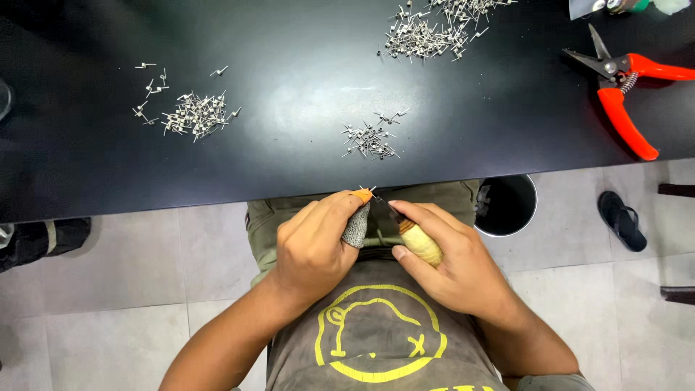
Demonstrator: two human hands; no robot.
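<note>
The person sits at the edge of a black table (289, 166), both hands held over the lap just below the table's near edge. The left hand (313, 242) is curled closed; its thumb wears a grey finger guard (357, 226) with an orange tip, and it pinches a tiny metal piece (367, 190) at the tip. The right hand (452, 261) is closed around a small knife with a pale wooden handle (420, 245), the blade pointing to 11 o'clock and meeting the metal piece.

On the table, a small heap of metal pins (371, 139) lies at 12 o'clock from the hands. A second heap (194, 114) sits at 10 o'clock, well apart. A larger heap (434, 29) lies at 1 o'clock, by the far edge. Red-handled pruning shears (622, 90) rest at 2 o'clock.

On the floor, a black bin (507, 205) stands just beside the right knee, with a dark sandal (622, 219) at 3 o'clock.
</note>
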